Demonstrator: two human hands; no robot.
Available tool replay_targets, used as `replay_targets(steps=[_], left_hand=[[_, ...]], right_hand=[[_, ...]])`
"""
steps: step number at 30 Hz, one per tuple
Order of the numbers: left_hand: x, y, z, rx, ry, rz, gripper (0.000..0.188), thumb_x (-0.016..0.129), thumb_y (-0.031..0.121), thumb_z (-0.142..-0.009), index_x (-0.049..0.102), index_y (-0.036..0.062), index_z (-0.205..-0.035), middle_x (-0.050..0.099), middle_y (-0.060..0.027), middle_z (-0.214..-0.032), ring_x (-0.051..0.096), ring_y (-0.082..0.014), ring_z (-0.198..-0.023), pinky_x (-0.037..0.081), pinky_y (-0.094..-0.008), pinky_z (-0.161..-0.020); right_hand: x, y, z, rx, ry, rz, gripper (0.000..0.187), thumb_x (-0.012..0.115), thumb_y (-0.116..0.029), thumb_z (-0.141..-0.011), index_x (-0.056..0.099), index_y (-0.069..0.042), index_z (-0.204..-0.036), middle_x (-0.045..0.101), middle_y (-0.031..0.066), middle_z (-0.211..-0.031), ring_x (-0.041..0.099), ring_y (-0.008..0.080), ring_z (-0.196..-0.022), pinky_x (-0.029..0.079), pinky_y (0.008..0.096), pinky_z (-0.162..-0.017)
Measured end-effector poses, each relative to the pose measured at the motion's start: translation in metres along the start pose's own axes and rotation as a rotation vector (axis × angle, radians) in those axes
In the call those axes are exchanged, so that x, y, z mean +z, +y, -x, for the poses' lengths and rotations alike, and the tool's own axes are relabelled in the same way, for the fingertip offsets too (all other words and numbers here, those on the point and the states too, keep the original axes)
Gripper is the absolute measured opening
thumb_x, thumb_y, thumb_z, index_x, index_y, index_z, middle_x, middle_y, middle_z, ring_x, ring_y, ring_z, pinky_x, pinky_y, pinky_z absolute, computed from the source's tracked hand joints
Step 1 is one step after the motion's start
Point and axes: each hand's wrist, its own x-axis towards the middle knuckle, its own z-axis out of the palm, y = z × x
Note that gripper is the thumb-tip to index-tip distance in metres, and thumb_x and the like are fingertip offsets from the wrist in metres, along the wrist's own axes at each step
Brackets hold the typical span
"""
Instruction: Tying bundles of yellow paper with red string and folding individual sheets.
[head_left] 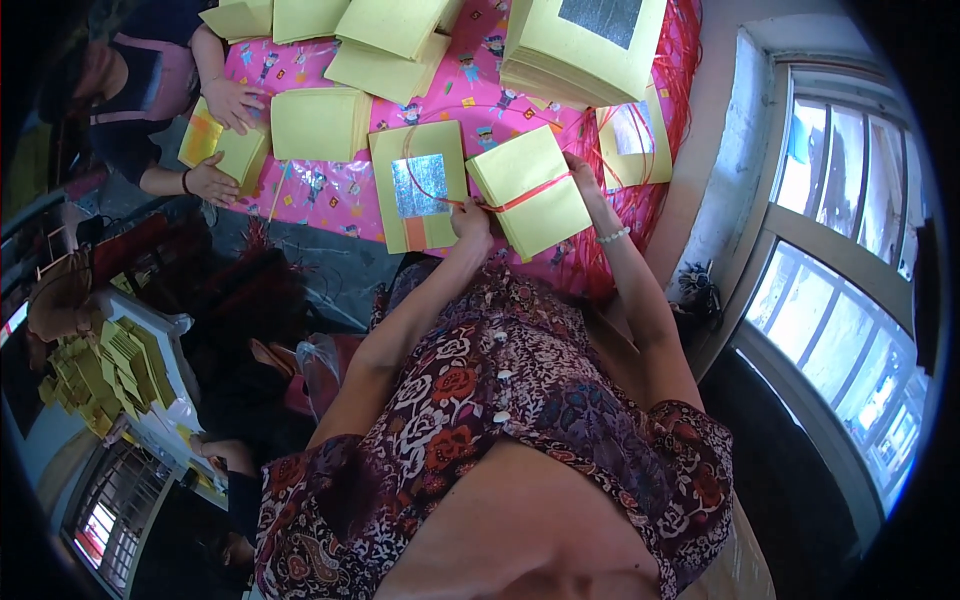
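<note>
- On my feed, the left hand pinches the red ribbon, fingers closed.
- The right hand grips the yellow stack by its right edge.
- That stack is at my near desk edge.
- Taller stack beyond.

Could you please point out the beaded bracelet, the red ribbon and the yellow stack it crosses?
Beaded bracelet (pixel 613 236): head view, its beads.
Red ribbon (pixel 540 188): head view, stretch across the stack.
Yellow stack (pixel 540 212): head view, top face.
</note>
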Motion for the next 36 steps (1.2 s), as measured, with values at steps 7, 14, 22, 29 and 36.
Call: replay_targets(steps=[7,14,22,29,36], left_hand=[[0.006,0.011,0.011,-0.105,-0.068,0.19,0.011,0.049,0.016,-0.098,0.052,0.0059,-0.096,0.06,-0.0055,-0.082,0.056,-0.015,-0.071,0.047,-0.0301,-0.066],[0.007,0.006,0.001,-0.198,-0.204,-0.007,0.021,0.04,0.018,-0.101,0.05,0.0095,-0.117,0.061,-0.01,-0.112,0.061,-0.0239,-0.098,0.053,-0.0407,-0.085],[-0.011,0.038,0.02,-0.491,-0.657,0.23,0.032,0.044,0.018,-0.099,0.049,0.0017,-0.126,0.058,-0.0136,-0.122,0.059,-0.0258,-0.106,0.047,-0.0399,-0.097],[-0.019,0.104,0.042,-0.278,-0.902,0.332,0.03,0.046,0.018,-0.099,0.051,0.0045,-0.125,0.059,-0.0102,-0.119,0.059,-0.021,-0.105,0.045,-0.0346,-0.099],[-0.011,0.201,0.083,0.85,-1.202,-0.22,0.024,0.041,0.016,-0.101,0.06,0.0011,-0.103,0.067,-0.0068,-0.096,0.063,-0.0122,-0.093,0.049,-0.0275,-0.083]], right_hand=[[-0.011,0.003,-0.009,0.225,-0.068,-0.403,0.013,0.061,-0.008,-0.09,0.061,-0.002,-0.103,0.068,0.0051,-0.093,0.066,0.0147,-0.082,0.055,0.0276,-0.072],[0.015,-0.039,-0.039,0.127,-0.165,-0.387,0.014,0.061,-0.01,-0.091,0.061,-0.003,-0.104,0.068,0.0041,-0.094,0.066,0.0139,-0.083,0.055,0.0273,-0.072],[0.029,-0.078,-0.059,0.001,-0.218,-0.392,0.016,0.06,-0.012,-0.092,0.061,-0.004,-0.105,0.067,0.0029,-0.095,0.065,0.0129,-0.083,0.055,0.027,-0.072],[0.016,-0.082,0.078,-0.129,-0.318,-0.369,0.017,0.06,-0.014,-0.093,0.061,-0.004,-0.106,0.067,0.0018,-0.096,0.065,0.0121,-0.083,0.055,0.0268,-0.073],[-0.005,-0.127,0.079,-0.283,-0.478,-0.148,0.017,0.055,-0.021,-0.096,0.061,-0.007,-0.104,0.065,-0.0019,-0.097,0.062,0.0081,-0.084,0.051,0.0246,-0.076]])
